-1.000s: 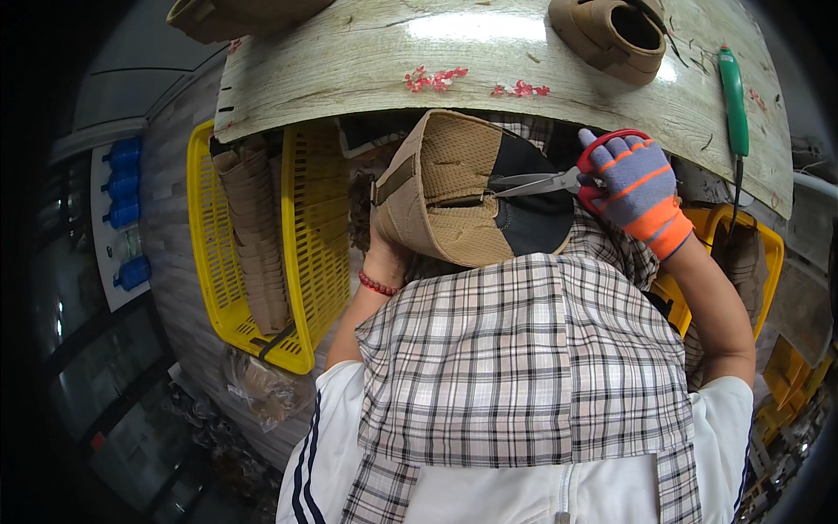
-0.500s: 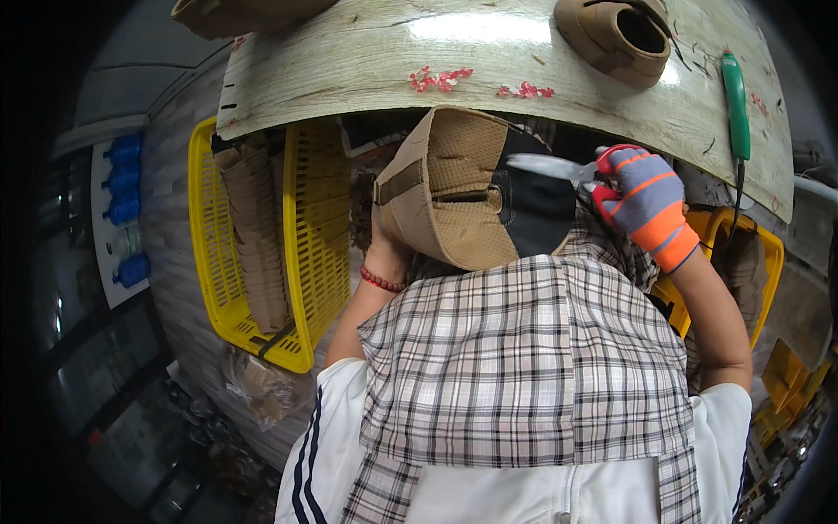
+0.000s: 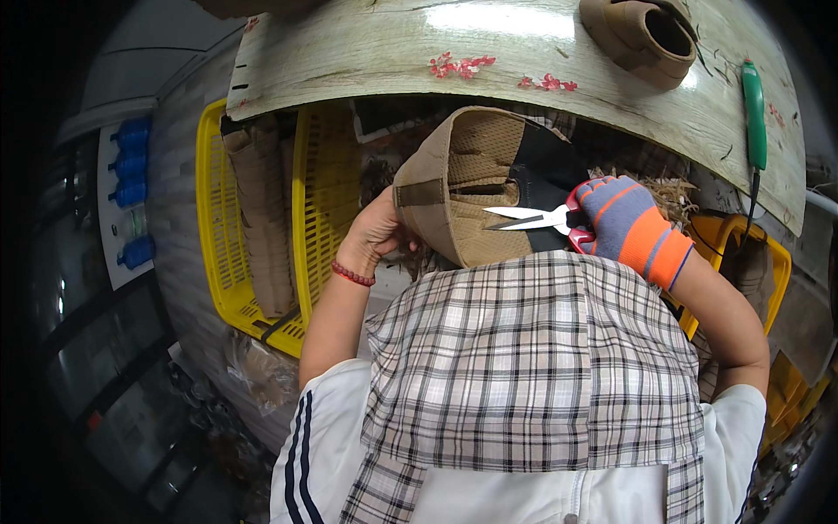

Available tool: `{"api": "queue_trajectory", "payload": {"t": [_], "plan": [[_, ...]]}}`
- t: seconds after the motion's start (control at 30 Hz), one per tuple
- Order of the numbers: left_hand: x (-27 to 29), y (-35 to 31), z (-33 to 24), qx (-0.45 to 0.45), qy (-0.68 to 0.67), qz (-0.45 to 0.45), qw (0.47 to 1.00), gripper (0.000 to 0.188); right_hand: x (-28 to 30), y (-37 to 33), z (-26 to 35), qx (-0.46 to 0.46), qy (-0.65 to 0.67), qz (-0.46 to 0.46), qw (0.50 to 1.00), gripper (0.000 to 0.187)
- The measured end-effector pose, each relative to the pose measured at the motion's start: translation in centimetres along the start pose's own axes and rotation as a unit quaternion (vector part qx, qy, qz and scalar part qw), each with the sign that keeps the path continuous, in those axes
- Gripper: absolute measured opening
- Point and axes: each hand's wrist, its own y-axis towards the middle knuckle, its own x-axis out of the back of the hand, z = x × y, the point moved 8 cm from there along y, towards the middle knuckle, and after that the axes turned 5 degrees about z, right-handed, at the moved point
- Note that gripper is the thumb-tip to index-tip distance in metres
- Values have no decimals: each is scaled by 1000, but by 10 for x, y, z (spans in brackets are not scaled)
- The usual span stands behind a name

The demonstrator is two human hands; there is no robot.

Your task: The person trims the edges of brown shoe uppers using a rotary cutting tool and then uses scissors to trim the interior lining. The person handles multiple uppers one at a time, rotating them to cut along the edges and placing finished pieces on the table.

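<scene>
Nearest us, plaid cloth [image 3: 532, 367] covers our lap. Above it our left hand [image 3: 377, 234] pinches the tan shoe upper [image 3: 463, 192] by its edge, while our gloved right hand [image 3: 630, 223] is closed around scissors [image 3: 534, 217], blades slightly parted, tips on the upper's inside. Beyond: yellow crate [image 3: 327, 175], wooden table [image 3: 367, 52] with a shoe [image 3: 644, 33] and green tool [image 3: 753, 113].

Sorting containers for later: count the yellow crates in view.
3 show: two yellow crates left of the left hand, one and one, and a third beyond the gloved right hand. Others may be hidden.
</scene>
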Motion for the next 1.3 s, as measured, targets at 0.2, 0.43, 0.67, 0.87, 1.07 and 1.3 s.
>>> {"api": "queue_trajectory", "payload": {"t": [0.2,0.43,0.67,0.87,1.07,1.3], "plan": [[-2,-1,-2,-4,32,0,999,21,-11,11,-1,-55,14,90,994,33],[6,4,3,-9,8,2,1000,33,-7,7,2,-8,0,5,1000,30],[10,3,5,-4,16,-13,1000,36,2,-4,-9,-44,48,-2,998,30],[5,1,0,-16,24,-20,999,32,-5,8,6,8,-13,-2,1000,33],[9,0,2,-21,0,-15,1000,37,-9,-2,-15,-19,11,23,1000,26],[-1,-6,10,15,-97,-50,994,34,24,11,13,1,12,-82,997,29]]}}
